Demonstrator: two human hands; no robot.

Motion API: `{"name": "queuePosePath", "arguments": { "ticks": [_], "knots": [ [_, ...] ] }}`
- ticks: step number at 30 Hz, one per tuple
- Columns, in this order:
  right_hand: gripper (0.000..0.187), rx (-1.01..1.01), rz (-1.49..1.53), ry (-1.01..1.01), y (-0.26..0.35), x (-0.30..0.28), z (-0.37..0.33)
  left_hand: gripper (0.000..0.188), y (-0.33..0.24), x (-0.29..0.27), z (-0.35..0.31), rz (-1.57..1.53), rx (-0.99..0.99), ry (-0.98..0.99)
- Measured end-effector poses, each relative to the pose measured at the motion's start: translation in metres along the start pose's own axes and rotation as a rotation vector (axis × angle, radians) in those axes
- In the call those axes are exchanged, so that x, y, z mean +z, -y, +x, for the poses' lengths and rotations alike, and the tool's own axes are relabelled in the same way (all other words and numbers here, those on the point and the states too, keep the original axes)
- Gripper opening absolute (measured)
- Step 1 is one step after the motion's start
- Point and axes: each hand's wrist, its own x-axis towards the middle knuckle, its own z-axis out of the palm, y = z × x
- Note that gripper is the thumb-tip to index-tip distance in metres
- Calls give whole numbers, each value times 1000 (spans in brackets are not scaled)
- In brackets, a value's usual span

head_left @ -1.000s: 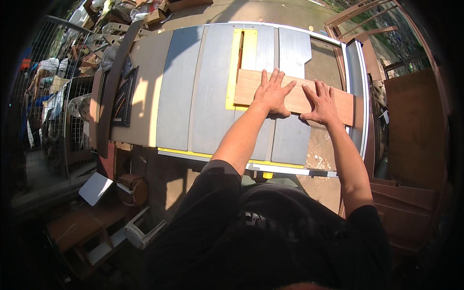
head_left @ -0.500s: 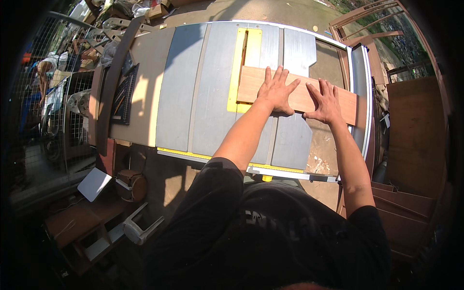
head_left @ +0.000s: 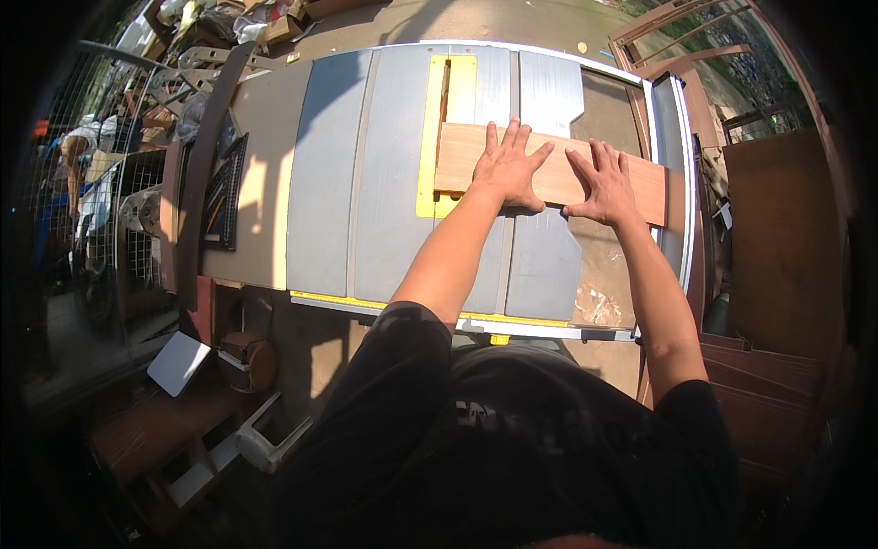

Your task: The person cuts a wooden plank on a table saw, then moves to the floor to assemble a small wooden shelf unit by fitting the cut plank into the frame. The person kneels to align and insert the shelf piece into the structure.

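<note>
A flat reddish-brown wooden board (head_left: 456, 157) lies crosswise on the grey metal top of a table saw (head_left: 393, 183). Its left end rests over the yellow insert plate (head_left: 427, 169), hiding part of the slot. My left hand (head_left: 505, 172) lies on the board left of its middle, fingers spread, thumb near the front edge. Further right, my right hand (head_left: 605, 188) presses on the board too, with its fingers apart and thumb at the near edge. The board's right end reaches close to the silver rip fence (head_left: 672, 156). I cannot make out the blade.
A pale wooden panel (head_left: 261, 165) extends the saw table to the left, with a black tray-like item (head_left: 227, 197) on it. A yellow-marked rail (head_left: 366, 302) runs along the front. A white stool (head_left: 265, 444) stands lower left; wooden panels (head_left: 782, 256) stand at right.
The whole view has shifted slightly, so the saw table sits a little further left. Both hands stay spread on the board, which shows no clear movement over the table.
</note>
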Motion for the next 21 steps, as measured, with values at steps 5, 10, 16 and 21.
{"name": "queuePosePath", "arguments": {
  "ticks": [5, 10, 16, 21],
  "knots": [
    [117, -34, 24, -64, -8, 11, -1, 114, -3, 4, 5, 11, 1, 18],
    [109, -77, 31, -111, -11, 10, 3, 114, -8, 4, 12, 68, -62, 42],
    [116, -36, -47, -97, -11, 30, -3, 114, -4, 21, 12, 112, -2, -4],
    [119, -28, -114, -147, -10, 37, 1, 114, 1, 25, 14, 155, 16, -30]
  ]
}}
